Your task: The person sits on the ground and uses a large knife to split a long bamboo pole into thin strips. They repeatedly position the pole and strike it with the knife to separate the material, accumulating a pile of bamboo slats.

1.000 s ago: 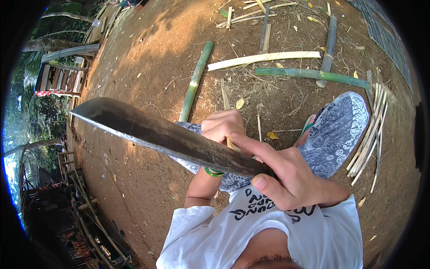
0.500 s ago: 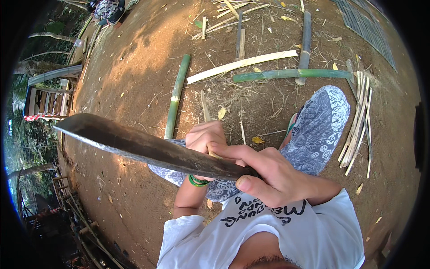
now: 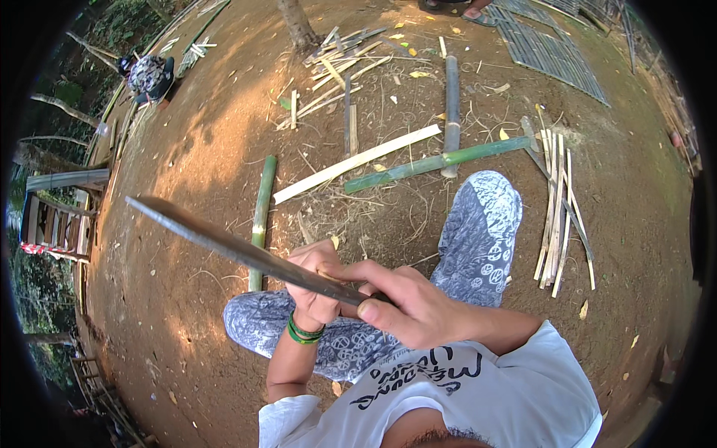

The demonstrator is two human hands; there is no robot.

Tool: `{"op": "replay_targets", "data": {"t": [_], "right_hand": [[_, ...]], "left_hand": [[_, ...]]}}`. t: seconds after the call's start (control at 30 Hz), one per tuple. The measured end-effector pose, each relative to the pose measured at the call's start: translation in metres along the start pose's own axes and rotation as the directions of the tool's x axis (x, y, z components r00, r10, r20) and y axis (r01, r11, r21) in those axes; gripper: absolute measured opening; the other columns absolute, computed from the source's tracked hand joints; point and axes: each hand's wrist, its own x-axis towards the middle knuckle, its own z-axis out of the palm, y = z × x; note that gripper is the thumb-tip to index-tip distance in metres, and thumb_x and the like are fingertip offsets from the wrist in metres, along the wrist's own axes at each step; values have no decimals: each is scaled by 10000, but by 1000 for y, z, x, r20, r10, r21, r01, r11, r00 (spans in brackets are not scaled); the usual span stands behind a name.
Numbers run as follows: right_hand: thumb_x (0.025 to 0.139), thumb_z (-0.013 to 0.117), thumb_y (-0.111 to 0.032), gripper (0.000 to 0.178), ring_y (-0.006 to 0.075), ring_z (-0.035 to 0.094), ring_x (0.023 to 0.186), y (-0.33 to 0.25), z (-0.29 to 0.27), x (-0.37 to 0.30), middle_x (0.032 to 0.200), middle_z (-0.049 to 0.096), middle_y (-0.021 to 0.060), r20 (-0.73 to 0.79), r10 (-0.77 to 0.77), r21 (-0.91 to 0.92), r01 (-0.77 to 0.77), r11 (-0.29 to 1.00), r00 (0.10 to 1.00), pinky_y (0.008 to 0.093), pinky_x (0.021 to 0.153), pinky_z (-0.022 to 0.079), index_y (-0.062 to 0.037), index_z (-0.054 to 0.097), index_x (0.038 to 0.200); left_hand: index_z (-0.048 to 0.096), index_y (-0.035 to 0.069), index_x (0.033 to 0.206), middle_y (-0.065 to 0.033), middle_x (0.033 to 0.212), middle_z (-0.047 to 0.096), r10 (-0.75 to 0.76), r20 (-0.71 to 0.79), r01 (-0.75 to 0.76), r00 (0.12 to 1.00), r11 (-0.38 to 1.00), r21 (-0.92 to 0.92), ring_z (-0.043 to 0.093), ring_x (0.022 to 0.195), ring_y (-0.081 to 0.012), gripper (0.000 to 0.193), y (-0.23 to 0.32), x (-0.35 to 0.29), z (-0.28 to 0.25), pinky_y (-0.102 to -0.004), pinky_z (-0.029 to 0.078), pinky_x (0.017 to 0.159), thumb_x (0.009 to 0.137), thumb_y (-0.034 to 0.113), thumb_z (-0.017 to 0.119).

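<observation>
- Knife (image 3: 231, 246): long dark blade, pointing to ten o'clock.
- Right hand (image 3: 407, 306) has its grip tight on the knife handle.
- Left hand (image 3: 317, 287) curls under the blade; what it holds, I cannot tell.
- Green bamboo pole (image 3: 261, 213) lies on the dirt behind.

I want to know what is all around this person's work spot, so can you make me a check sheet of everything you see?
Surface: bare brown dirt ground, strewn with dry bits and leaves.
Job's things: a long dark blade gripped at its handle end by the right hand; the left hand is closed just beneath the blade, and what it holds is hidden.
Clutter: green bamboo poles, a pale split strip, a bundle of thin slats, a heap of offcuts.
Grippers: both hands closed.
Cables: nothing seen.
Surroundings: a woven bamboo mat, a tree trunk, a wooden frame, another person's foot in a sandal at the top edge.
</observation>
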Motion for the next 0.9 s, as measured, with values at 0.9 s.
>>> {"op": "replay_targets", "data": {"t": [0.9], "right_hand": [[1049, 443, -335, 474, 189, 508, 503, -20, -12, -6, 569, 491, 66, 10, 215, -7, -215, 977, 977, 352, 529, 389, -38, 422, 1418]], "left_hand": [[598, -2, 767, -77, 589, 476, 108, 39, -108, 993, 994, 14, 503, 491, -229, 341, 0, 8, 8, -351, 367, 493, 952, 285, 583]]}}
